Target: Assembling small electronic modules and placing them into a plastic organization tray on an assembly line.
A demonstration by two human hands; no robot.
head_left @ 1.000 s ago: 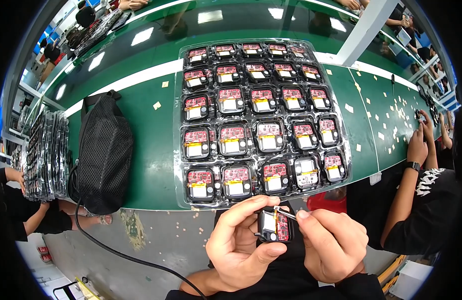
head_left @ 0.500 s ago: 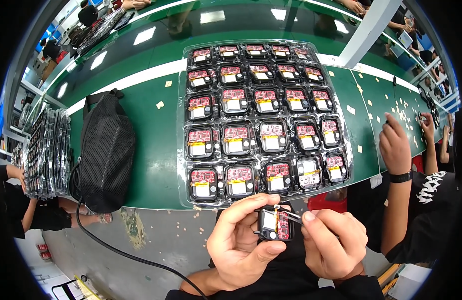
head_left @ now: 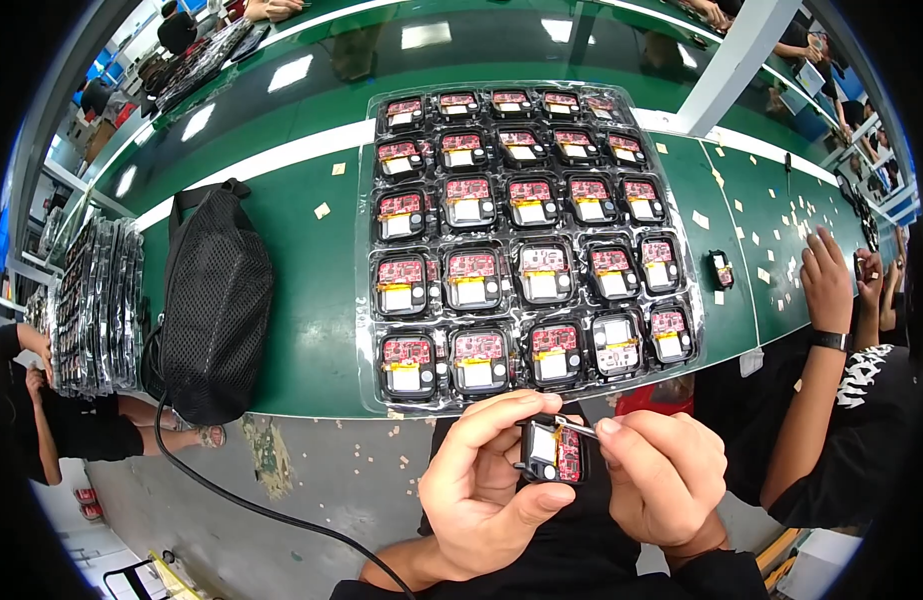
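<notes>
1. Black and red, the module point(head_left: 552, 455) sits low in the frame, just right of centre, held off the counter point(head_left: 312, 300) below its near edge.
2. Left hand point(head_left: 487, 495) comes up from the bottom edge, palm turned inward; its fingers point(head_left: 502, 415) curl over the module's top and its thumb presses from below, gripping it.
3. Right hand point(head_left: 662, 480) rises beside it, fingers closed in a pinch around thin metal tweezers point(head_left: 572, 425), whose tip meets the module's upper edge.
4. Both forearms enter from the lower edge, the hands nearly touching.
5. Above the hands a clear plastic tray point(head_left: 365, 300) lies on the green counter, filling the centre of the frame; its pockets, in five rows of five, each hold a similar module with a red board.
6. One loose module point(head_left: 722, 268) lies on the counter just right of the tray.
7. A black mesh bag point(head_left: 217, 305) lies left of the tray, with stacked trays point(head_left: 97, 300) at the far left.
8. Another person's hand point(head_left: 827, 280) rests on the counter at the right edge.
</notes>
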